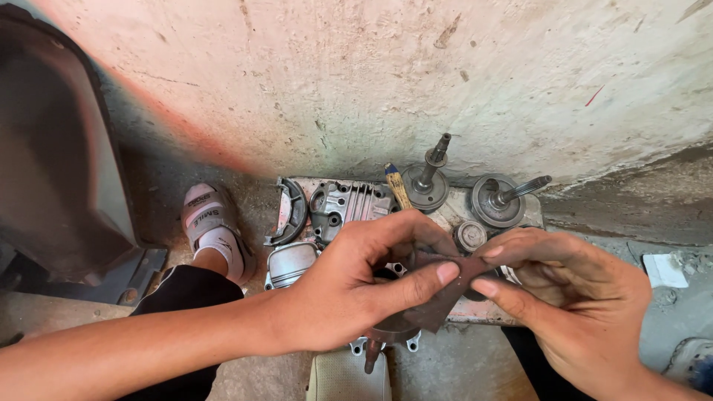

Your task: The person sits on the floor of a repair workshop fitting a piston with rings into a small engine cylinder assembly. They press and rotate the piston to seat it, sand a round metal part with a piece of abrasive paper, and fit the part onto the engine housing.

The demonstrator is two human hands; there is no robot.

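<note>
Concrete floor by wall | left hand and right hand both pinching brown gasket strip | above metal tray

Thin brown gasket piece held over an engine part

A thin, flat, dull brown strip of gasket-like material was pinched between both hands at the centre of the frame, its narrow upper end pointing toward 2 o'clock and its broader end hanging toward 7 o'clock. Directly beneath it, toward 6 o'clock, stood a round, rust-tinged metal engine part with pale aluminium lugs at its base, largely hidden by the hands.
</note>
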